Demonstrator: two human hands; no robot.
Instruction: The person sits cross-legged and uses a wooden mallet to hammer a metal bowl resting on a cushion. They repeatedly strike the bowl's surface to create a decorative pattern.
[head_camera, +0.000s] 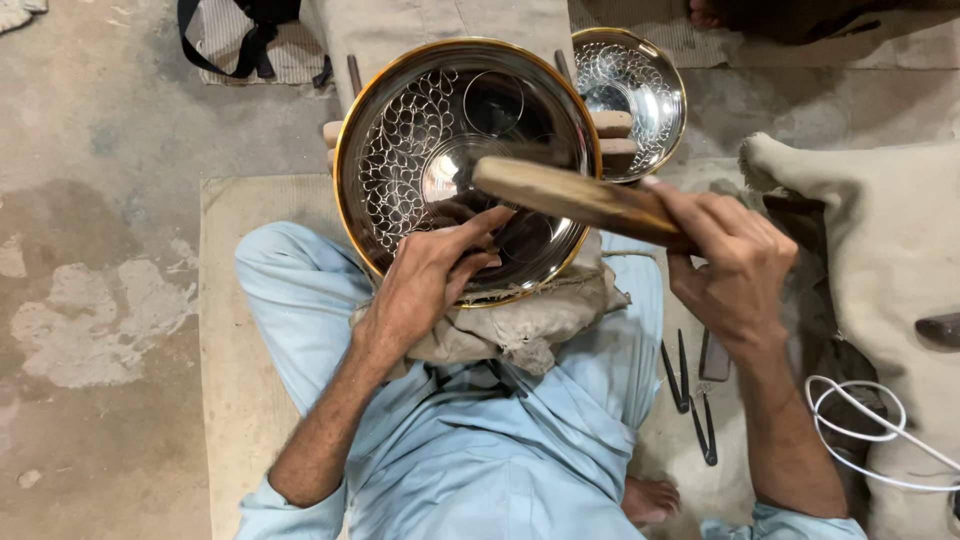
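While the engraved metal bowl (440, 130) w/ gold rim rests on a cloth pad (530, 320) in the lap, the left hand (425, 275) presses inside it, fingers pinched tight; what they pinch is hidden. Right hand (735, 265) grips a wooden mallet (570, 195) above the bowl. A 2nd bowl (640, 85) sits behind; compass (690, 395) lies on mat by the rt leg.

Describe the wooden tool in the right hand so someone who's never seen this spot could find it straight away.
Start at the big shiny gold-rimmed metal bowl propped on the person's lap. Across its lower right part lies a brown wooden mallet, gripped at its right end by the right hand. It is the only wooden piece crossing the bowl's face; the small bowl behind and the dark pincers on the mat are metal.
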